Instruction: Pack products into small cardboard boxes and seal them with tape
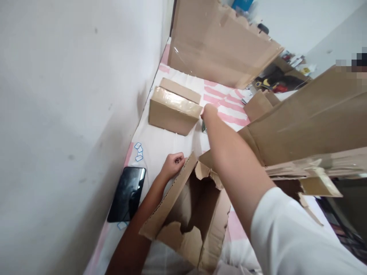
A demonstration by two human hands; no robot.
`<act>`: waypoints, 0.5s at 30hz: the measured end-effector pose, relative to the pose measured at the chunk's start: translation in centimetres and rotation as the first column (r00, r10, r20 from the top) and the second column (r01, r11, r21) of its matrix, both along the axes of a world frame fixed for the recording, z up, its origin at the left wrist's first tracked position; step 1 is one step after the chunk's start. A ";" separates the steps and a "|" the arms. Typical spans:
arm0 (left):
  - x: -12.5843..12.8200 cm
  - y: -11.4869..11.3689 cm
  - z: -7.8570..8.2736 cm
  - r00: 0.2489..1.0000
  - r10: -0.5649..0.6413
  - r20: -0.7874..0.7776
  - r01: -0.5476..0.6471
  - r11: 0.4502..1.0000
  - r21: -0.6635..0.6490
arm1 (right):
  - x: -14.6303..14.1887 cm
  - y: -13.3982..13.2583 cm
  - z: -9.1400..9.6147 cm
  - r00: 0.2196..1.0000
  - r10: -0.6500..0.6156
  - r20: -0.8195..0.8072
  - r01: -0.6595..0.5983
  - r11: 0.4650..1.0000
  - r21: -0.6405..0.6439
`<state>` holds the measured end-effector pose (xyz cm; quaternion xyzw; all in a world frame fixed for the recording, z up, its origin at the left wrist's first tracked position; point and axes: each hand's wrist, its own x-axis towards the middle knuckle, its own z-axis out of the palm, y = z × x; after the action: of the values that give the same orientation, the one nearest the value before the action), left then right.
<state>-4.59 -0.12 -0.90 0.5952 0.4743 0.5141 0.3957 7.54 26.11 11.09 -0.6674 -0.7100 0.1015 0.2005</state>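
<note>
Head view: my left hand (pixel 174 163) curls into a loose fist near seven o'clock, just beside the open carton (pixel 213 225) at six. At two, my right hand (pixel 210 110) is by the taped box (pixel 172 114) at eleven; fingers hidden, I can't tell its grip.

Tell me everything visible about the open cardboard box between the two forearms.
The open cardboard box is brown, its mouth facing up toward the camera, its inside shadowed. Long flaps spread left and right; the short end flaps have torn, ragged edges. The left hand is by its far left corner; contact is unclear.
</note>
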 end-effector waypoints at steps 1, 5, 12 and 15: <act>-0.2 -0.1 0.1 0.999 0.046 -0.014 -0.046 0.999 0.014 | -0.1 -0.8 -1.1 0.992 -0.124 0.004 0.124 0.992 -0.034; -1.1 0.1 0.1 0.921 0.386 -0.046 -0.379 0.918 0.116 | -1.4 -2.7 -4.4 0.845 -0.532 0.046 0.534 0.837 -0.121; -2.2 1.3 -1.6 0.695 0.717 0.041 -0.718 0.692 0.075 | -3.3 -1.9 -5.8 0.876 -0.480 -0.050 0.439 0.836 -0.328; -2.4 2.7 -1.8 0.778 0.625 0.057 -0.628 0.775 0.068 | -4.2 -2.6 -5.7 0.934 -0.311 -0.173 0.233 0.902 -0.363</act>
<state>-6.97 2.63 -2.66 0.4114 0.6173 0.6448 0.1842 3.35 23.46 5.41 -0.7688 -0.5536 0.2677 0.1756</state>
